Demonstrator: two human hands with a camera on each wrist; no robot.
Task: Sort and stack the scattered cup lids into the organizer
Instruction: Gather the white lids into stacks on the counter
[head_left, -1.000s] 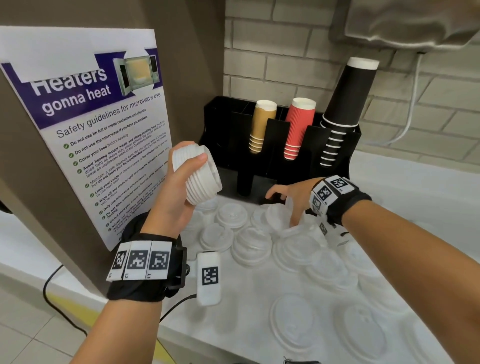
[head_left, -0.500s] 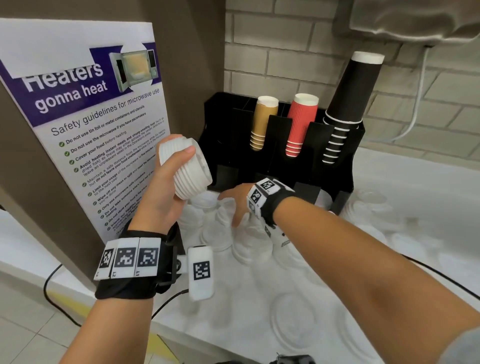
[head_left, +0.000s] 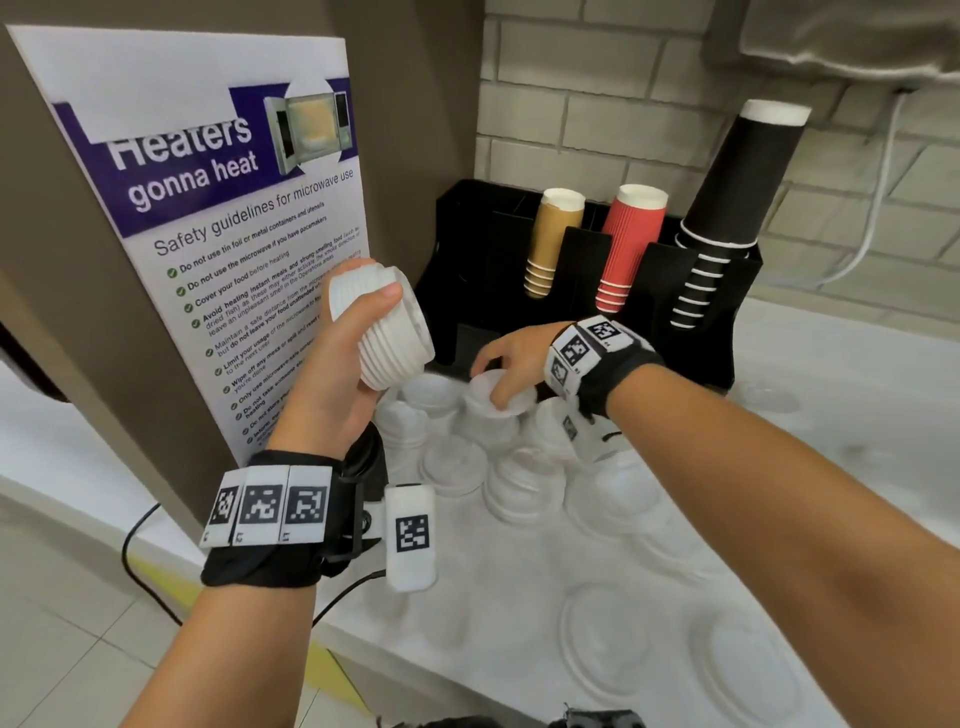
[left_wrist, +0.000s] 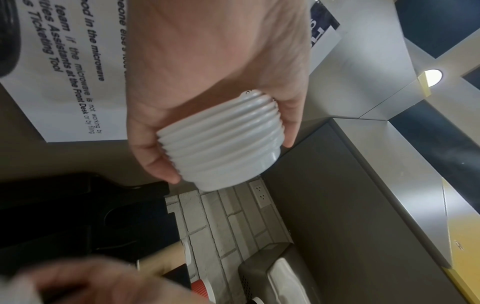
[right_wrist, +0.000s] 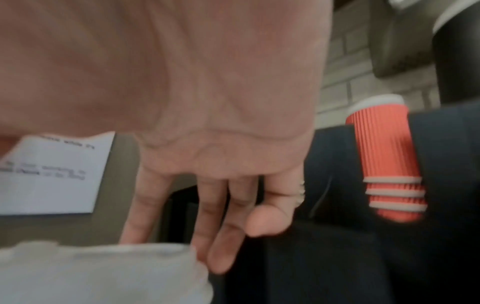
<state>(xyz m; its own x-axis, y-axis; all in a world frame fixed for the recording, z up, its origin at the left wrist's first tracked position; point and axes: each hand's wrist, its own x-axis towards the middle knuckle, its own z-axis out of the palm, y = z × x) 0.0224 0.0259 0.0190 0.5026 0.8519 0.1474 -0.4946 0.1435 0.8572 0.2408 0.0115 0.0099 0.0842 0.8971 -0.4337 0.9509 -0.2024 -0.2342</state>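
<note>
My left hand (head_left: 371, 288) grips a stack of several nested white lids (head_left: 384, 332), tilted and raised above the counter's left end; the left wrist view shows thumb and fingers curled round the stack (left_wrist: 221, 142). My right hand (head_left: 493, 379) reaches down in front of the black organizer (head_left: 467, 249) and pinches a small white lid (head_left: 506, 397) on top of a low pile. The right wrist view is blurred: the fingers (right_wrist: 223, 246) hang over the lid's far edge (right_wrist: 103, 271). The organizer's rear slots hold brown cups (head_left: 553, 244), red cups (head_left: 628, 249) and black cups (head_left: 727, 208).
Several loose white lids (head_left: 524, 483) lie on the white counter (head_left: 831, 415), with wider flat ones (head_left: 608, 639) near the front. A microwave safety poster (head_left: 234, 234) covers the panel at left. Behind stands a brick wall; a grey dispenser (head_left: 857, 36) hangs overhead at right.
My right hand moved left across the lid pile to the spot before the organizer and closed on a small lid. The left hand kept holding its stack, nearly still.
</note>
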